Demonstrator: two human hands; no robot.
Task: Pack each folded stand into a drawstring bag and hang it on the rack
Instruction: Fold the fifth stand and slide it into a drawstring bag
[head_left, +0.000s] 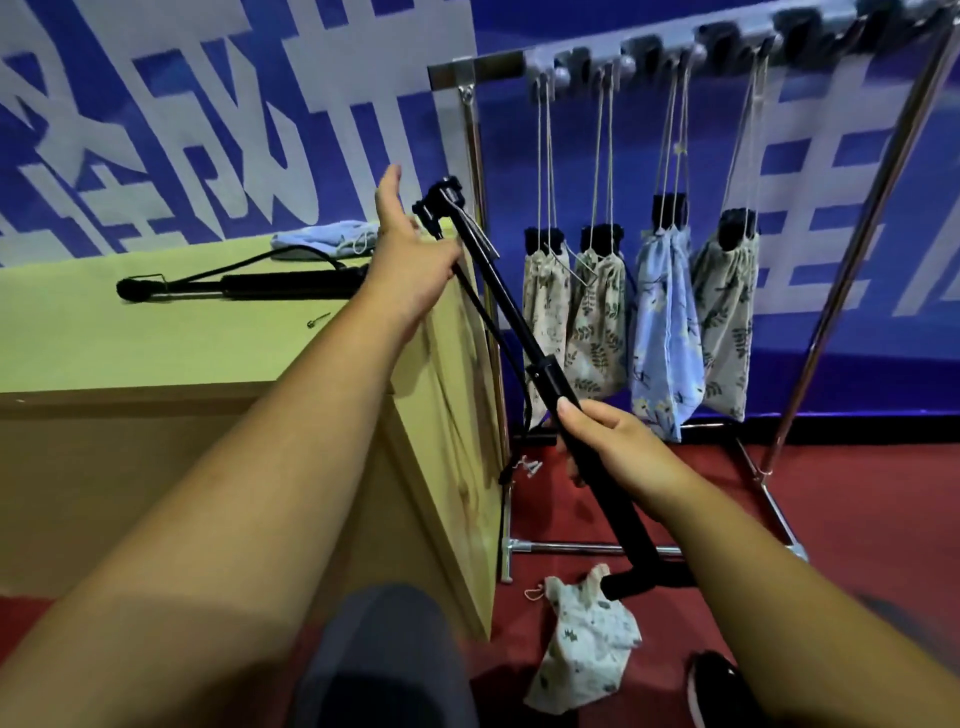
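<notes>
I hold a black stand (511, 317), still extended, slanting from the table corner down towards the floor. My left hand (410, 265) grips its thin upper rod just below the head, thumb raised. Lower down, my right hand (618, 441) grips the thick tube. A black cable hangs off the stand. A second black stand (270, 285) lies folded on the green table (156, 343). A light blue drawstring bag (327, 236) lies at the table's far edge. A white leaf-print bag (587, 639) lies crumpled on the red floor by the stand's foot.
The metal rack (480, 70) stands right of the table, with several filled bags (667, 322) hanging from its hooks by their cords. A small metal pin (318, 321) lies on the table. My knee (384, 660) and a black shoe (717, 686) are at the bottom.
</notes>
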